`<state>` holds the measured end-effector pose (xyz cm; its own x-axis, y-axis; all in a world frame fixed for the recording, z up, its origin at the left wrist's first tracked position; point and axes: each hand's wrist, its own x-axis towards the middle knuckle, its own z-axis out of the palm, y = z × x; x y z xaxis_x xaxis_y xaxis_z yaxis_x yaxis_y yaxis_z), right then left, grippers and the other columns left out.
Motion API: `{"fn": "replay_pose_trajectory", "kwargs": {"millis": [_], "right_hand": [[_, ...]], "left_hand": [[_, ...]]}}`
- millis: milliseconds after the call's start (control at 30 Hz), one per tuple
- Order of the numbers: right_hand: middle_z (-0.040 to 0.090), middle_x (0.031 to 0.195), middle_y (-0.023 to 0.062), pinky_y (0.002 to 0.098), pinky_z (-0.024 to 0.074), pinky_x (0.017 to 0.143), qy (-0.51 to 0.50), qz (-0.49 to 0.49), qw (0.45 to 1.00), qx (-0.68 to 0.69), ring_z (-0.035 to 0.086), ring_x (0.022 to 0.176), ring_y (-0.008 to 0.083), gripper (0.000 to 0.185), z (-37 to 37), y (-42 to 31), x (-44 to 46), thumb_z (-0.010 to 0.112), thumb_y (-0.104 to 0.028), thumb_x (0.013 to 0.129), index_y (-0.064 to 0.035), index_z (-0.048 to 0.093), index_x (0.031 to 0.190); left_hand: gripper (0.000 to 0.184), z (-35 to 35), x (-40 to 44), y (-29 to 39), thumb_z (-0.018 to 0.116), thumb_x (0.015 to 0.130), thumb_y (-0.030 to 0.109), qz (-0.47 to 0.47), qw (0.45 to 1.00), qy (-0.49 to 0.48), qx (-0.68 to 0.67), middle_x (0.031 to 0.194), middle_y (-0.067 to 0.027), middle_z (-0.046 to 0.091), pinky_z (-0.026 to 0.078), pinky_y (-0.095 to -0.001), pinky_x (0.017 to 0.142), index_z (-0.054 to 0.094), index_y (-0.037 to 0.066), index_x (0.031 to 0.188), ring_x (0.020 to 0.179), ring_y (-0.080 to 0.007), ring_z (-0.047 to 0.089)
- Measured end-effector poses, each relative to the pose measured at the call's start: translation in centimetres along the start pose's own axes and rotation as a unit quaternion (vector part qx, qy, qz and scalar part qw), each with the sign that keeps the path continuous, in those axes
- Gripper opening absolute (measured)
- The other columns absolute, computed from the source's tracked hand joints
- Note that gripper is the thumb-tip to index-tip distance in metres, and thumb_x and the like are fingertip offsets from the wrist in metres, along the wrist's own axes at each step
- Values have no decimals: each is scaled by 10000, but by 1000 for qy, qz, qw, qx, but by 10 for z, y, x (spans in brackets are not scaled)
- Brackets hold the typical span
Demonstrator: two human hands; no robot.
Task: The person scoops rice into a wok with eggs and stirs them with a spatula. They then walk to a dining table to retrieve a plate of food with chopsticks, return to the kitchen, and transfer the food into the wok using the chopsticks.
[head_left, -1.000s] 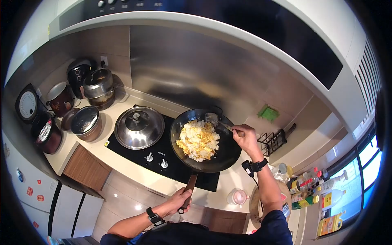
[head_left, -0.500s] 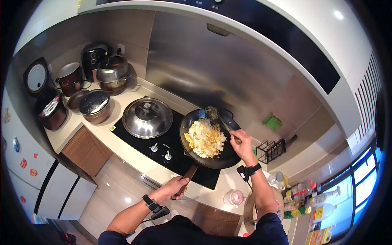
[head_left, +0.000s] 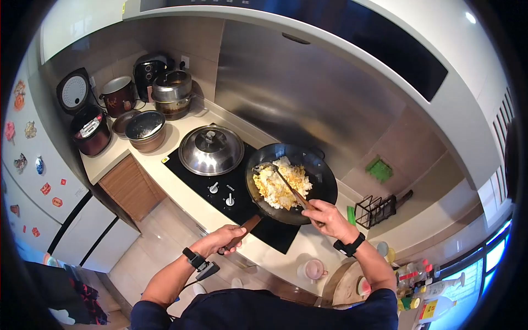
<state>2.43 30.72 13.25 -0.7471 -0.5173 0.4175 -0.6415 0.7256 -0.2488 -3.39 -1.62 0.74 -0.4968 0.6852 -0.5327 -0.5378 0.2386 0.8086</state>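
Observation:
A dark wok [head_left: 323, 181] sits on the right part of the black cooktop [head_left: 269, 237]. Inside it lies a heap of white rice mixed with yellow egg [head_left: 291, 184]. My left hand [head_left: 221, 240] is closed around the wok's wooden handle [head_left: 251, 224]. The fingers of my right hand [head_left: 325, 218] wrap round the wooden grip of a spatula [head_left: 295, 193], which slants down to the left into the food. Its blade is partly buried at the heap's left side. Left of the wok, a domed steel lid [head_left: 212, 157] covers the other burner.
An open rice cooker [head_left: 93, 135], a lidded pot [head_left: 146, 132], a steamer pot [head_left: 172, 94] and an air fryer [head_left: 148, 71] crowd the left counter. Right of the wok are a wire rack [head_left: 375, 212], a pink cup [head_left: 314, 269], a round wooden board [head_left: 344, 286] and several bottles [head_left: 437, 308].
The spatula's blade has gone from the wok's far rim into the left of the heap. My right hand moved slightly nearer me. The whole view has shifted a little.

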Motion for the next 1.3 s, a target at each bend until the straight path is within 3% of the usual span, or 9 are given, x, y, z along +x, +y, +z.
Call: {"fn": "replay_pose_trajectory", "kwargs": {"millis": [67,100,267,400,500,600,700,900,1300], "right_hand": [[554,1042,169,388,493,749,-130,-9,991,-13,575,890,329,405,-14,-12,-10,666,56,628,-25,649,1024],[495,930,127,374,466,746,-164,-21,986,-28,521,876,306,476,-27,-27,-9,654,45,571,-6,614,1043],[550,1024,152,378,482,751,-198,18,978,-69,561,903,318,436,-68,-61,-29,651,70,603,-9,642,1032],[583,945,120,303,482,581,-1,121,993,-5,592,713,225,229,-93,-73,-37,636,64,735,-6,665,951],[611,936,114,293,500,599,79,179,981,-13,608,721,171,176,-94,-72,-31,634,49,743,11,669,911],[641,924,95,270,508,567,216,231,946,72,623,672,133,100,-75,-53,-22,621,23,776,32,666,865],[626,684,69,230,480,448,303,384,852,188,593,485,126,128,-52,-38,-4,563,-43,825,45,655,819],[597,601,78,249,439,357,303,450,813,210,550,392,138,144,0,25,18,554,-60,820,56,638,818],[572,558,54,248,392,329,330,467,791,216,519,367,119,129,21,15,27,587,-71,810,33,641,757]], "left_hand": [[300,0,-1,0,465,972,359,2,1000,1,-26,686,-20,536,351,-225,305,503,64,931,438,-86,485],[285,0,-1,0,468,973,349,7,1000,3,-24,688,-21,540,344,-227,302,504,70,930,436,-87,485],[264,4,-4,2,487,967,337,13,999,4,-30,663,-25,559,340,-232,313,494,76,930,427,-96,485],[271,10,-8,5,482,965,344,6,1000,22,-14,674,-22,557,331,-229,311,495,77,925,425,-93,481],[274,13,-6,2,478,965,345,10,999,30,-22,681,-19,551,326,-224,309,499,73,933,424,-89,477],[279,23,-10,3,473,966,342,11,999,37,-23,688,-19,545,326,-221,307,503,65,947,429,-86,477],[283,35,-10,0,467,967,339,17,999,45,-22,697,-20,541,333,-221,308,505,58,959,438,-84,480],[293,42,-2,-11,453,971,318,41,997,49,-32,708,-44,508,352,-230,314,493,28,979,457,-100,480],[284,40,-2,-19,457,972,317,34,998,42,-43,698,-41,513,355,-240,323,494,36,955,461,-106,484]]}}
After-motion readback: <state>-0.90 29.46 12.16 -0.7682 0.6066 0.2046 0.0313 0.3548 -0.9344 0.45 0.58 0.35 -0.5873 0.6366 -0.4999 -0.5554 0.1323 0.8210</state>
